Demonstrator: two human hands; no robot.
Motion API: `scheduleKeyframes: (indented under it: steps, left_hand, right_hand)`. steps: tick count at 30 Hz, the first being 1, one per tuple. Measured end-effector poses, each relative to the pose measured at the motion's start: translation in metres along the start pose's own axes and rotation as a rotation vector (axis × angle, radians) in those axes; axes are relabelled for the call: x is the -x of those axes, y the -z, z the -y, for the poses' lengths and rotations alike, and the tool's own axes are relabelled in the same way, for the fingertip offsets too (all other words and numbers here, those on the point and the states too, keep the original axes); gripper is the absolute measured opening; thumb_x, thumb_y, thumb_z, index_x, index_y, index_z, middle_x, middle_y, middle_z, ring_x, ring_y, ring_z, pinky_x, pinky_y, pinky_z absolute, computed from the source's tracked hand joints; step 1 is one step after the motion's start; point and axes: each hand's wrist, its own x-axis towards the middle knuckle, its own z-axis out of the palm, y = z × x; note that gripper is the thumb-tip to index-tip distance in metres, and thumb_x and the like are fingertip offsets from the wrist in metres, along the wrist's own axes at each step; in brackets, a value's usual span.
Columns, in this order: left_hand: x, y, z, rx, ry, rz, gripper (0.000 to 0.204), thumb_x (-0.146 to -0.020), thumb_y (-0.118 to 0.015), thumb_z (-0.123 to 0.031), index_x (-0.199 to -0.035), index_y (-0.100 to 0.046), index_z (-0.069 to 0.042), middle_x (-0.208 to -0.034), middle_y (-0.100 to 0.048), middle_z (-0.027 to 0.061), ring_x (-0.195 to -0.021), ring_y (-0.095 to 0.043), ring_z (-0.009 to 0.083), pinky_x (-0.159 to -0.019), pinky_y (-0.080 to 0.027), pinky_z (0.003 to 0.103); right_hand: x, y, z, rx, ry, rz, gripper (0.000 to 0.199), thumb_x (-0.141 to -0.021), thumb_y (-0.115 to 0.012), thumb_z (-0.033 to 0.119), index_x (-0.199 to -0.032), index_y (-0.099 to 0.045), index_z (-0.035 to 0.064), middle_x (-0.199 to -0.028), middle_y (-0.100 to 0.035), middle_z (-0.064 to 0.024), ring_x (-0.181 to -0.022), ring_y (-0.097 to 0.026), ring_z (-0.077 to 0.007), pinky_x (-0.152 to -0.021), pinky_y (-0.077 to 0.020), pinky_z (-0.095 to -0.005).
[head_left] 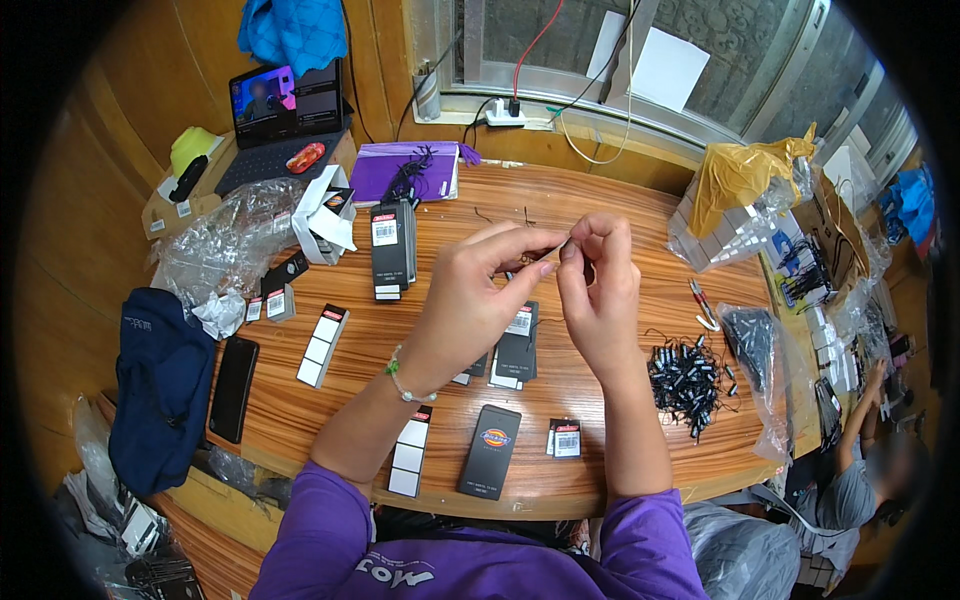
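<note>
I count two hands raised over the round wooden table [600,205], meeting fingertip to fingertip. My left hand [478,290] has thumb and forefinger pinched shut on a thin dark string [568,243], and my right hand [598,285] pinches the same string just beside it, fingers curled in, knuckles up. The string sits between the two pinches, held above the table's middle; it is too fine for me to tell more. A beaded bracelet [401,380] circles the left wrist. Both forearms come up from the lower edge in purple sleeves.

On the table I count one black card [490,452] lying flat near the front edge, one pair of small tags [565,439] just beside it, two white label strips [322,345] [410,452], one upright stack of black cards [392,250], one heap of small black fasteners [688,375] at the right, and one black phone [234,388] at the left edge. A laptop [285,120] stands beyond.
</note>
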Motion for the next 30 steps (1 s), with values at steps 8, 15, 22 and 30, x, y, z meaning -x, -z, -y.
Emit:
scheduleKeyframes:
  steps: [8, 15, 22, 30]
  left_hand:
    - [-0.004, 0.004, 0.01, -0.262, -0.336, -0.194, 0.023, -0.07, -0.062, 0.006, -0.09, -0.067, -0.005, -0.083, -0.061, 0.0047, -0.077, -0.058, 0.0183, -0.073, -0.049, 0.027]
    - [-0.005, 0.012, 0.011, -0.432, -0.589, -0.243, 0.025, -0.068, -0.063, 0.007, -0.086, -0.068, -0.009, -0.082, -0.061, 0.0033, -0.077, -0.058, 0.0194, -0.073, -0.049, 0.031]
    - [-0.003, 0.007, 0.007, 0.126, -0.197, -0.149, 0.019, -0.074, -0.062, 0.007, -0.089, -0.068, -0.003, -0.083, -0.06, 0.0048, -0.076, -0.057, 0.0114, -0.066, -0.048, 0.023]
    - [-0.004, 0.013, 0.006, 0.214, 0.009, 0.0, 0.016, -0.075, -0.063, 0.004, -0.09, -0.067, -0.001, -0.084, -0.06, 0.0047, -0.078, -0.058, 0.0104, -0.069, -0.048, 0.022]
  right_hand:
    - [-0.002, -0.002, 0.006, -0.607, -0.319, 0.048, 0.023, -0.087, -0.049, 0.0, -0.11, -0.045, 0.0012, -0.079, -0.058, -0.0055, -0.073, -0.054, -0.0078, -0.064, -0.0419, -0.0209]
    - [-0.004, 0.007, 0.01, -0.793, -0.401, 0.152, 0.029, -0.086, -0.052, 0.0, -0.114, -0.046, 0.0017, -0.089, -0.059, -0.0053, -0.084, -0.055, -0.0077, -0.073, -0.0412, -0.0196]
    - [-0.005, 0.008, 0.01, -0.321, -0.154, 0.102, 0.033, -0.079, -0.06, -0.003, -0.11, -0.051, 0.0016, -0.086, -0.062, -0.0089, -0.08, -0.064, -0.0144, -0.073, -0.046, -0.0243]
    - [-0.007, 0.016, 0.003, 0.035, -0.053, 0.089, 0.026, -0.073, -0.068, 0.007, -0.097, -0.06, 0.006, -0.062, -0.055, -0.0055, -0.057, -0.054, -0.0149, -0.061, -0.0407, -0.0282]
